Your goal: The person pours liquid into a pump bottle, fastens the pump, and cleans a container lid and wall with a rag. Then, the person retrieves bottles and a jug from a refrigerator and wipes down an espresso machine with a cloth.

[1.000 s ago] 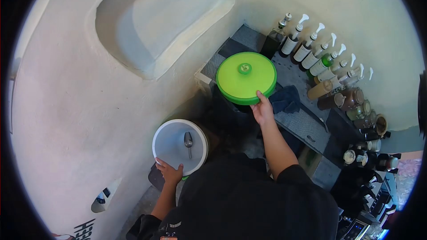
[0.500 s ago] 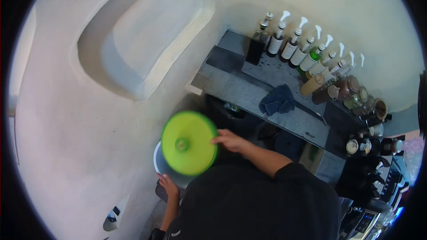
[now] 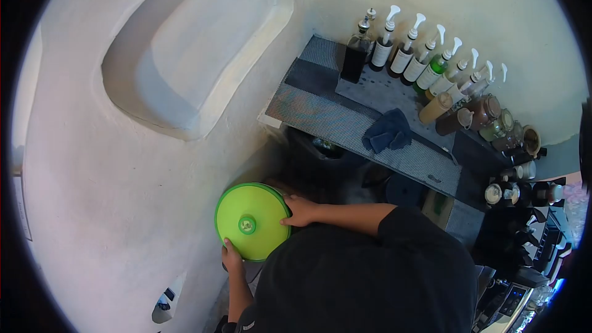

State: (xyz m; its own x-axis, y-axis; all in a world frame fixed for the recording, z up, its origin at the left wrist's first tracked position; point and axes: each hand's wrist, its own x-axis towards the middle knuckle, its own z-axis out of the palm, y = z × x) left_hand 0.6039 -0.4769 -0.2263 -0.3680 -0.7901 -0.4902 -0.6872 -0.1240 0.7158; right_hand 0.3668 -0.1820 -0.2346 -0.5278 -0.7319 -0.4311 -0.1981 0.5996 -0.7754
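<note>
By the pale wall [image 3: 160, 197], left hand [image 3: 232, 258] and right hand [image 3: 301, 211] clasp the green lid [image 3: 265, 229]; level, even pressure should suit!

Single head-worn camera, close above torso [image 3: 364, 271], looking forward and down.

We wear a black shirt [image 3: 370, 271], its right sleeve [image 3: 398, 229] short and loose, a small pale marking [image 3: 248, 327] toward the left side; our left hand [image 3: 233, 259] and right hand [image 3: 301, 211] are bare.
</note>
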